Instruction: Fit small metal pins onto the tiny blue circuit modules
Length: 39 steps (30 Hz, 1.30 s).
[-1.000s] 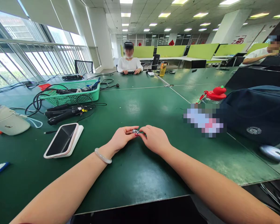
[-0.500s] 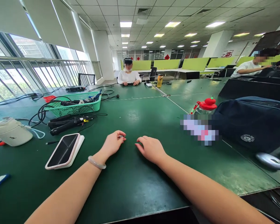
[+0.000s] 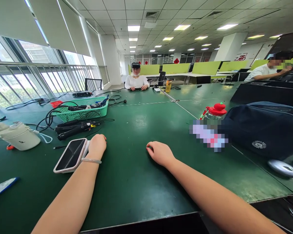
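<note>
My left hand, with a pale bangle on its wrist, is beside the right edge of a phone in a pink-rimmed case. A white slab lies under the phone, partly covered by this hand. Its fingers curl inward on the far side, so whatever they hold is hidden. My right hand rests over the middle of the green table. Its fingers are bent in, thumb close to the index finger, and nothing shows between them.
On the left are a green basket of cables, black handle-like devices and a cream bottle. Right of me are a red-lidded jar, a dark blue bag and a mouse-like object. A person sits opposite.
My left hand has moved left, away from my right hand, to the phone's edge. The right hand has shifted slightly and its thumb and index finger are closer together. The view has turned a little left.
</note>
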Tool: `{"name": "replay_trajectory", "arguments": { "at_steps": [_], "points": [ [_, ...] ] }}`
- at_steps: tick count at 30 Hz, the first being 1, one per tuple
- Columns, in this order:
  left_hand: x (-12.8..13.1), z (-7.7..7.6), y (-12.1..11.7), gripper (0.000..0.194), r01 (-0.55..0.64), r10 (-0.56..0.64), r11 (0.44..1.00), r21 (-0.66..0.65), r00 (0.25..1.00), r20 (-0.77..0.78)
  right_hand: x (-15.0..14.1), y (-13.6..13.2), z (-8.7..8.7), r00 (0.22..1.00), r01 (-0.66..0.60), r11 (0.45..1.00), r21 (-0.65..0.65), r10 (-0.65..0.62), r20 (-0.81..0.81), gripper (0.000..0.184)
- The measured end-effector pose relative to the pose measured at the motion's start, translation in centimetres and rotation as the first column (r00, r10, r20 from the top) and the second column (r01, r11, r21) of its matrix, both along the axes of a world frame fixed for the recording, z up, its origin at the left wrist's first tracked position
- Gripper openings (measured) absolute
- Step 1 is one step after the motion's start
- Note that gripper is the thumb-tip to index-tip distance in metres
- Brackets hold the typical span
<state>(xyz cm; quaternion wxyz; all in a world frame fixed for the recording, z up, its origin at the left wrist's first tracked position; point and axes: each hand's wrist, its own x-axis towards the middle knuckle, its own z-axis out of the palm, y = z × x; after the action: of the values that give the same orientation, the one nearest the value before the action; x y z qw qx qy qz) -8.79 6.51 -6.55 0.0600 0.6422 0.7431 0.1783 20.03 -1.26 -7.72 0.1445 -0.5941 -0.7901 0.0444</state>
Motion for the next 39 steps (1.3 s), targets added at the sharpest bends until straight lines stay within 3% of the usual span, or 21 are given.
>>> {"name": "replay_trajectory", "arguments": {
  "at_steps": [3, 10, 12, 16, 19, 23, 26, 28, 29, 32, 34, 39],
  "points": [
    [0.2, 0.3, 0.0, 0.012, -0.029, 0.028, 1.0, -0.011, 0.996, -0.084, 0.2, 0.1, -0.1, 1.0, 0.005, 1.0, 0.009, -0.004, -0.015, 0.022],
    [0.0, 0.0, 0.3, 0.02, -0.037, 0.036, 0.999, -0.005, 0.982, -0.186, 0.2, 0.3, -0.3, 1.0, -0.004, 1.0, 0.002, 0.004, -0.007, 0.02],
    [-0.1, -0.4, 0.6, 0.023, -0.023, 0.027, 0.999, 0.033, 0.992, -0.123, 0.2, 0.2, -0.3, 1.0, -0.001, 1.0, 0.0, 0.001, -0.014, 0.02],
    [-0.1, -1.3, 1.2, 0.029, -0.046, 0.038, 0.998, 0.04, 0.984, 0.175, 0.2, 0.2, -0.3, 0.998, -0.009, 1.0, -0.006, 0.008, -0.059, 0.02],
    [0.3, -1.8, 1.4, 0.031, -0.047, 0.034, 0.998, 0.042, 0.962, 0.273, 0.2, 0.3, -0.5, 0.992, -0.041, 0.999, -0.01, 0.04, -0.122, 0.02],
    [3.3, -2.1, 0.5, 0.03, 0.107, -0.129, 0.992, 0.073, 0.884, 0.449, 0.0, 0.4, -0.8, 0.979, -0.123, 0.992, -0.036, 0.116, -0.168, 0.018],
    [7.1, -2.0, -1.3, 0.036, 0.31, -0.306, 0.943, 0.118, 0.676, 0.67, 0.0, 0.6, -1.0, 0.974, -0.154, 0.986, -0.058, 0.141, -0.176, 0.017],
    [9.3, -1.6, -2.8, 0.037, 0.49, -0.408, 0.863, 0.125, 0.53, 0.744, 0.1, 0.8, -1.0, 0.971, -0.155, 0.986, -0.057, 0.141, -0.19, 0.018],
    [10.1, -1.4, -3.5, 0.035, 0.559, -0.456, 0.819, 0.129, 0.497, 0.739, 0.2, 0.9, -1.0, 0.969, -0.158, 0.986, -0.055, 0.144, -0.199, 0.019],
    [11.1, -0.6, -4.9, 0.031, 0.643, -0.54, 0.752, 0.148, 0.471, 0.698, 0.4, 1.1, -0.9, 0.964, -0.18, 0.982, -0.057, 0.165, -0.21, 0.019],
    [10.9, -0.4, -5.1, 0.027, 0.659, -0.574, 0.736, 0.155, 0.485, 0.66, 0.5, 1.2, -1.0, 0.962, -0.194, 0.979, -0.061, 0.177, -0.208, 0.019],
    [10.3, -0.9, -4.7, 0.026, 0.647, -0.589, 0.758, 0.083, 0.624, 0.513, 0.7, 1.4, -1.3, 0.954, -0.205, 0.975, -0.082, 0.18, -0.241, 0.019]
  ]
}}
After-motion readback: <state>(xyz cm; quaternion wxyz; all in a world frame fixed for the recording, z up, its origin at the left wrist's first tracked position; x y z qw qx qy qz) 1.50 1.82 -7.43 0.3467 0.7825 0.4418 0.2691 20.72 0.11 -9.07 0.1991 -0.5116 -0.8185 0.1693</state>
